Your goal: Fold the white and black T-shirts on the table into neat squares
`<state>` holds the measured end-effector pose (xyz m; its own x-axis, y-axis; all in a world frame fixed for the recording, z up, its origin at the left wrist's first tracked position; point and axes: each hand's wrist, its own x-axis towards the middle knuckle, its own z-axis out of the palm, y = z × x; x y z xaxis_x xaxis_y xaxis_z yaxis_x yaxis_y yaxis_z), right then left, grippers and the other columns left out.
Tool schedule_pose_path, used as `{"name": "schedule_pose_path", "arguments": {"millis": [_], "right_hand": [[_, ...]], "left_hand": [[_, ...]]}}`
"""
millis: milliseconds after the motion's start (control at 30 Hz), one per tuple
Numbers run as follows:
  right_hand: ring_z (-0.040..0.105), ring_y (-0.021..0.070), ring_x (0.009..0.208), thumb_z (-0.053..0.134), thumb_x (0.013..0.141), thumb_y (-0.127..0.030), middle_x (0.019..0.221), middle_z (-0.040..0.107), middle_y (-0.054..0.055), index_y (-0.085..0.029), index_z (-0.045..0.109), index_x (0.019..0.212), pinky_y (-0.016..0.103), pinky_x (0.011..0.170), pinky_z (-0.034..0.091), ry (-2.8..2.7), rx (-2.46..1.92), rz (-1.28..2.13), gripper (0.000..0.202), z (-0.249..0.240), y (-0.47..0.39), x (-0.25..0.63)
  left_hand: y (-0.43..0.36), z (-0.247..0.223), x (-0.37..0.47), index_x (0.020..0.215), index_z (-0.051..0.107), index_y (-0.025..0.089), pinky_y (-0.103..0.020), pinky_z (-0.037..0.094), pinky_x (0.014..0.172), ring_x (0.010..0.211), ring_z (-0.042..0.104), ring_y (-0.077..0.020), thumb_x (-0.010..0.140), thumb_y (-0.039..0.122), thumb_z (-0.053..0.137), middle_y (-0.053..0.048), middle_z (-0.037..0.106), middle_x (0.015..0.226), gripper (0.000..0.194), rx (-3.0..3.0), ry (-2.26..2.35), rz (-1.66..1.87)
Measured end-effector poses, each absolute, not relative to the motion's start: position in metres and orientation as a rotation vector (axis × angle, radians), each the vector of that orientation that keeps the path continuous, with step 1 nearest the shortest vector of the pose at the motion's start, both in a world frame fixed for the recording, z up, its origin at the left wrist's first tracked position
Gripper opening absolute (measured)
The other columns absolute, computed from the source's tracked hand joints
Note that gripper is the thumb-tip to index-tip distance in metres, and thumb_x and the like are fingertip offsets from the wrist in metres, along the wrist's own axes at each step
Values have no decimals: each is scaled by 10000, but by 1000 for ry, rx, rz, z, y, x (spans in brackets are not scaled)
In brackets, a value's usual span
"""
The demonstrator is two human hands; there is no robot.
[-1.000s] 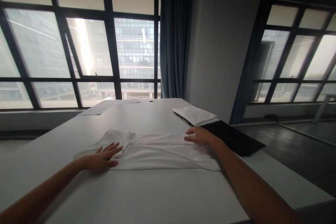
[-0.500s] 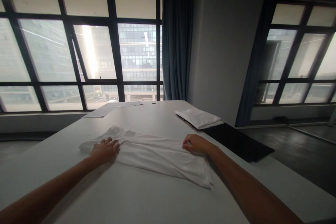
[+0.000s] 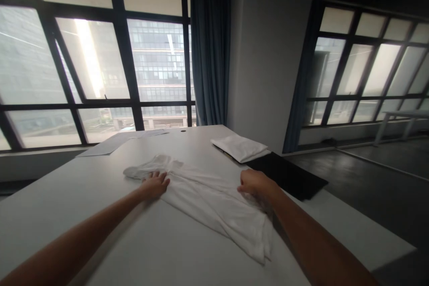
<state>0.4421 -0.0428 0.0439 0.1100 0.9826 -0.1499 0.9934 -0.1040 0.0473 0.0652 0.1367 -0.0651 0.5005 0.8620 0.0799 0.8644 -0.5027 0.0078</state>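
Observation:
A white cloth garment [image 3: 211, 201] lies stretched and wrinkled across the white table [image 3: 134, 250], running from the middle left down toward the near right. My left hand [image 3: 156, 185] rests on its left part with the fingers apart, pressing lightly on the fabric. At the garment's right upper edge, my right hand [image 3: 253, 183] is closed, its fingers curled round the cloth. The lower right end of the garment spreads out below my right hand, with creases along its length.
Beyond my right hand, a folded white cloth [image 3: 239, 147] sits partly on a black flat sheet [image 3: 288, 175]. White papers [image 3: 107, 144] lie at the table's far left. A blue curtain [image 3: 211, 53] and windows stand behind the table.
The view has turned to the right. The garment now slants more steeply, its right end nearer to me. My left hand has shifted on the fabric; my right hand stays closed at the edge.

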Motion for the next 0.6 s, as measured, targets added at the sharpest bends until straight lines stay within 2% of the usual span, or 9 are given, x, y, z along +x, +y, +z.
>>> {"name": "schedule_pose_path", "arguments": {"millis": [100, 167, 233, 300, 367, 433, 500, 600], "right_hand": [[694, 255, 797, 713, 762, -355, 905, 753, 149, -120, 798, 900, 278, 598, 438, 2046, 2207, -276, 286, 45, -44, 453], [664, 209, 708, 697, 773, -386, 777, 740, 102, -129, 802, 858, 254, 570, 420, 2233, 2080, -535, 290, 41, -41, 457], [626, 165, 653, 662, 803, -423, 702, 715, 58, -143, 802, 884, 228, 563, 414, 2459, 1906, -824, 324, 35, -37, 454], [605, 142, 654, 651, 815, -430, 727, 714, 41, -156, 799, 926, 213, 578, 419, 2661, 1816, -937, 331, 28, -33, 445], [607, 135, 699, 667, 810, -400, 819, 728, 51, -165, 799, 943, 206, 611, 429, 2821, 1799, -895, 300, 21, -30, 431], [614, 131, 741, 694, 796, -362, 923, 729, 68, -169, 799, 954, 199, 639, 439, 2903, 1765, -885, 270, 16, -28, 417], [617, 122, 744, 711, 789, -345, 954, 725, 72, -170, 797, 970, 193, 646, 444, 2910, 1714, -948, 266, 13, -28, 407], [602, 109, 685, 729, 781, -373, 827, 724, 42, -175, 792, 995, 189, 615, 434, 2853, 1618, -1107, 297, 13, -30, 399]], "left_hand": [[168, -60, 87, 1487, 397, 279, -631, 325, 1065, 1422, 318, -387, 953, 569, 315, -147, 365, 1564, 613, -2728, -1529, -105], [187, -53, 92, 1504, 382, 241, -547, 329, 1107, 1437, 319, -337, 959, 539, 309, -142, 337, 1584, 626, -2767, -1482, -77], [201, -46, 87, 1507, 386, 256, -514, 300, 1138, 1446, 315, -301, 955, 500, 335, -113, 325, 1596, 606, -2797, -1423, -32], [212, -37, 75, 1510, 380, 284, -585, 222, 1152, 1467, 269, -310, 955, 464, 342, -91, 296, 1610, 584, -2788, -1393, 8], [218, -28, 63, 1506, 386, 281, -662, 122, 1141, 1481, 222, -331, 958, 412, 344, -98, 274, 1616, 564, -2710, -1407, 21], [220, -20, 56, 1493, 411, 254, -667, 84, 1138, 1470, 245, -341, 949, 346, 371, -122, 286, 1610, 553, -2552, -1477, -42], [219, -14, 58, 1465, 454, 237, -633, 163, 1132, 1415, 345, -350, 924, 288, 408, -139, 370, 1570, 545, -2410, -1576, -146], [215, -11, 77, 1395, 534, 268, -552, 339, 1066, 1317, 469, -337, 932, 310, 387, -106, 503, 1479, 487, -2414, -1644, -217]]}}
